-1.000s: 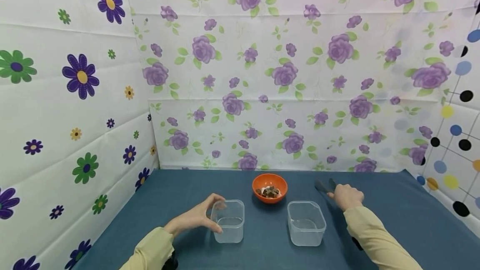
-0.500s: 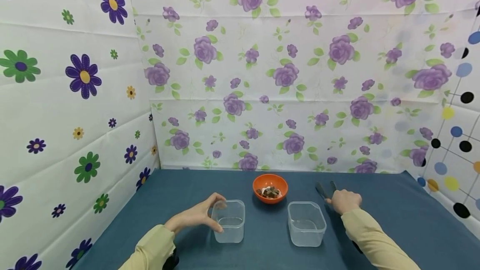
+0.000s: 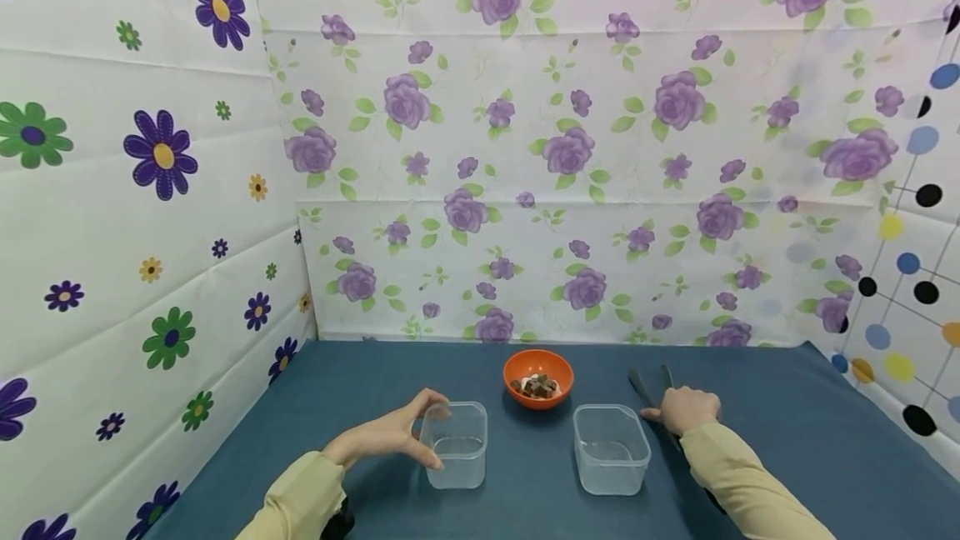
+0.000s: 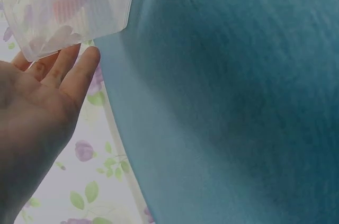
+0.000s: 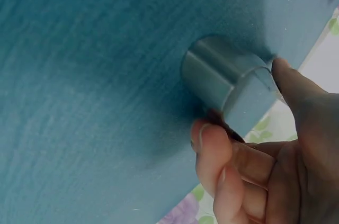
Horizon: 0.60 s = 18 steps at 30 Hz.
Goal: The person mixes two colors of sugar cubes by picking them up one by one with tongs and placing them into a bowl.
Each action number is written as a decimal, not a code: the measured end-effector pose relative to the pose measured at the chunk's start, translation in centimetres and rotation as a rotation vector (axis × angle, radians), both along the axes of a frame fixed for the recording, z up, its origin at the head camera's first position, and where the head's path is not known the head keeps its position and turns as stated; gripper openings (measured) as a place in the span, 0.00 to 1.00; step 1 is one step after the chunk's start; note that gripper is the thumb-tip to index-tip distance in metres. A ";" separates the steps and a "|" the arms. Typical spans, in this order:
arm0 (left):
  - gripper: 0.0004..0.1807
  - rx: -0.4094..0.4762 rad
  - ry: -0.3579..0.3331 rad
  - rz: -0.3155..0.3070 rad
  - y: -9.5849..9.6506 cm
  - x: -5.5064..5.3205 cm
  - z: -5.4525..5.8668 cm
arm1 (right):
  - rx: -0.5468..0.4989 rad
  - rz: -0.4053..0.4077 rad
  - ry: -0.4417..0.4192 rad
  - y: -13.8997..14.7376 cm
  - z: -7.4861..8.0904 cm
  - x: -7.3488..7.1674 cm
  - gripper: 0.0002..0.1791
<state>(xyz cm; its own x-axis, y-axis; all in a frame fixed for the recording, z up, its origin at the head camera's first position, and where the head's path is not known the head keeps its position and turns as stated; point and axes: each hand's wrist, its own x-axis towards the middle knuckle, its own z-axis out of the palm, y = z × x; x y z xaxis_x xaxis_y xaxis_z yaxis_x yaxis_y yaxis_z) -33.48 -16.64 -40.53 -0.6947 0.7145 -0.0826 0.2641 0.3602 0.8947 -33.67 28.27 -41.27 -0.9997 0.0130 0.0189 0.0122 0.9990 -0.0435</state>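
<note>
My left hand [image 3: 386, 433] holds the left clear plastic container [image 3: 459, 472] by its left side, thumb at the front and fingers behind. The left wrist view shows fingertips of that hand [image 4: 39, 102] against the container [image 4: 108, 7]. On the right, my right hand [image 3: 686, 409] grips a pair of metal tongs [image 3: 641, 387], whose two spread arms point away from me. In the right wrist view the tongs' bent metal end [image 5: 212, 68] lies between thumb and curled fingers. A second clear container [image 3: 611, 477] stands left of the right hand, untouched.
An orange bowl [image 3: 537, 361] with small brown and whitish pieces [image 3: 537, 387] stands behind and between the two containers. Blue cloth [image 3: 540, 494] covers the table. Flowered sheets [image 3: 517, 140] rise at the back and left, a dotted sheet at the right.
My right hand has slid slightly left and back along the tongs, leaving more of their arms showing. The left hand, both containers and the bowl have stayed in place.
</note>
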 end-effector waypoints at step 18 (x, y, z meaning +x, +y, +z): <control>0.44 -0.030 -0.022 -0.001 0.4 0.6 0.6 | -0.114 0.006 0.183 1.2 1.5 1.5 0.31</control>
